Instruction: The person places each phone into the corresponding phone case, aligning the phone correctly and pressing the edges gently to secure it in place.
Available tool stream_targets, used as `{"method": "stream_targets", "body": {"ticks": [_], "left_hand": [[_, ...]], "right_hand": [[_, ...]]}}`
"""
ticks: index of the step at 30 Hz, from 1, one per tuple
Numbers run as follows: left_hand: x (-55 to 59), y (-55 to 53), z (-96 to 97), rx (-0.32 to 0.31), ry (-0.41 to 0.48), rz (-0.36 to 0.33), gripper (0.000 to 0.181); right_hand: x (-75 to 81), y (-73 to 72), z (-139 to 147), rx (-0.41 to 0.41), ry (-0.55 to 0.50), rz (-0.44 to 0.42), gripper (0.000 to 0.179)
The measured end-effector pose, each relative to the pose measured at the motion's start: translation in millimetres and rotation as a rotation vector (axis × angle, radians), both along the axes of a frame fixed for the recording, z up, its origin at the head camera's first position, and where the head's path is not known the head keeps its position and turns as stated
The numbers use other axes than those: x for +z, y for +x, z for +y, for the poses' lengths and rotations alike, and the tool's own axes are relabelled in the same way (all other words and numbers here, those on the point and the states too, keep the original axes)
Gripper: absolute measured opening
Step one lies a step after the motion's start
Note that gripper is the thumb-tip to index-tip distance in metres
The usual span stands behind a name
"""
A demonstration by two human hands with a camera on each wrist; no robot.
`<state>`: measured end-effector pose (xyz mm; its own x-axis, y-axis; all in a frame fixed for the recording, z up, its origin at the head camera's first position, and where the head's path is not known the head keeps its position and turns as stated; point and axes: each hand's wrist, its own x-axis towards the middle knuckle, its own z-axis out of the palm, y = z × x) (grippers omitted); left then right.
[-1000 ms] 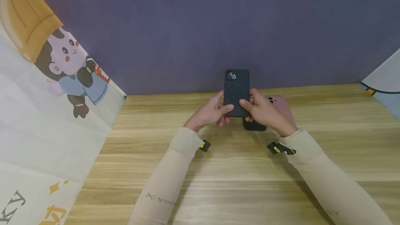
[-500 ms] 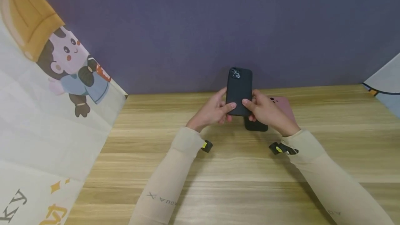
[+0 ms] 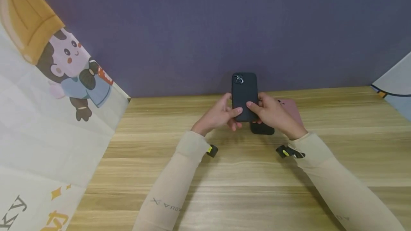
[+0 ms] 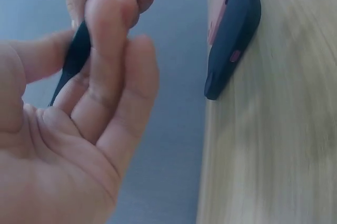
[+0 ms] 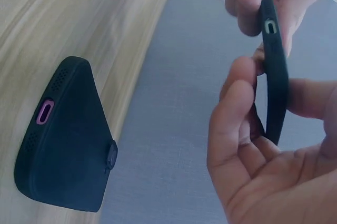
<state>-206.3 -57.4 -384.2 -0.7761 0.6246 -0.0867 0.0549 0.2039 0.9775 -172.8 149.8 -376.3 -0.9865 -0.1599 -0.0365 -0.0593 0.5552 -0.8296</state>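
Note:
Both hands hold a black phone case above the table's back edge, its camera corner at the top left in the head view. My left hand grips its lower left side, thumb on the back face and some fingers showing below. On the lower right side my right hand pinches it, thumb also on the back. In the right wrist view the held case appears edge-on, with a light port opening. Whether a phone sits inside, I cannot tell. A second black case lies on the table, pink showing through its port.
A pink phone or phone case lies beside the second black case, partly hidden by the right hand. The wooden table ends at a dark blue-grey upright panel. White printed sheeting borders the left side.
The held case shifted slightly right and up, then back down and left. Fingers of my left hand now show lower beneath it. The things on the table stay where they were.

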Motion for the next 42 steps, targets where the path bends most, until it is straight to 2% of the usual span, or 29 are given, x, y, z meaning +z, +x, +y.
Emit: {"method": "stream_targets", "body": {"ticks": [5, 8, 12, 18, 23, 32, 38, 42], "left_hand": [[-2.7, -2.9, 1.3, 0.053, -0.059, 0.034, 0.027], [-3.2, -4.2, 0.9, 0.083, -0.111, 0.071, 0.029], [-3.2, -5.0, -2.0, 0.117, -0.143, 0.077, 0.036], [-2.3, -7.8, -5.5, 0.191, -0.102, 0.087, 0.039], [0.3, -9.7, -7.4, 0.251, -0.066, 0.138, 0.038], [0.7, -9.8, -6.1, 0.371, -0.049, 0.185, 0.043], [-0.4, -9.5, -3.7, 0.404, -0.034, 0.229, 0.038], [-1.5, -9.5, -2.9, 0.426, -0.07, 0.25, 0.036]], "right_hand": [[0.0, -0.5, 0.2, -0.011, -0.001, 0.011, 0.053], [0.2, -0.9, 1.0, -0.002, -0.02, 0.01, 0.052], [-0.8, -0.8, 1.1, 0.026, -0.035, 0.01, 0.047], [-4.2, -0.2, -3.5, 0.106, -0.038, 0.037, 0.048], [-7.5, 0.4, -5.8, 0.135, -0.075, 0.006, 0.047], [-10.3, 1.9, -8.3, 0.173, -0.112, -0.026, 0.04], [-13.2, 1.9, -10.6, 0.196, -0.098, -0.011, 0.043], [-17.0, 1.4, -12.4, 0.195, -0.076, 0.002, 0.042]]}}
